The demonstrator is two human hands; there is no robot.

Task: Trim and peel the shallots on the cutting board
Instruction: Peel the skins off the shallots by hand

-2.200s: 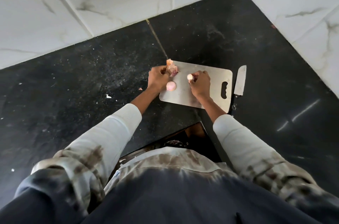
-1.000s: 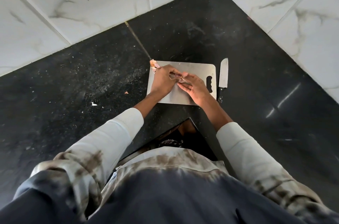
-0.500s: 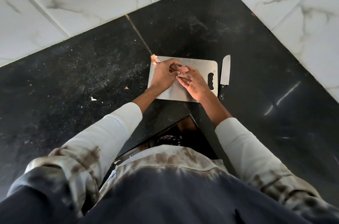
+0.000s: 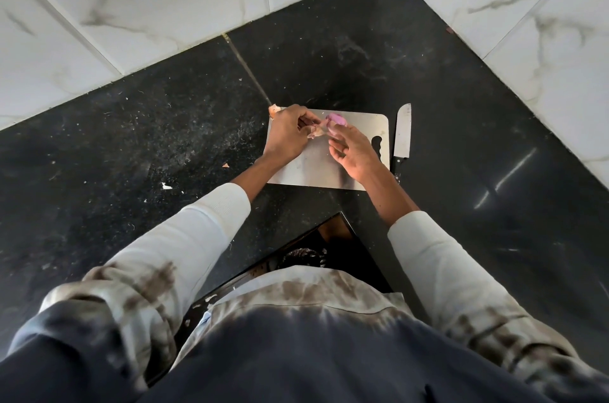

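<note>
Pink flesh now shows on the shallot [image 4: 335,121], which sits at the far edge of the steel cutting board [image 4: 313,168] between the two hands; half a second ago it was hidden under them, pressed close together. The left hand [image 4: 287,135] has its fingers curled round a papery strip of skin [image 4: 315,131], pinching it and drawing it away to the left, while the right hand [image 4: 352,152] steadies the bulb with its fingertips, the other fingers spread loosely (whether thumb and forefinger truly pinch the bulb is hard to make out from here). So the hands have parted and a layer has come loose, which I judge to mean that this shallot is almost peeled. More peelings [image 4: 274,110] lie at the board's far left corner, behind the left hand. The knife [image 4: 403,135] lies untouched on the black counter [image 4: 164,139], just beside the board's right edge, blade pointing away. The peeled shallot seen earlier near the left wrist is not visible now, probably covered by the hand.
</note>
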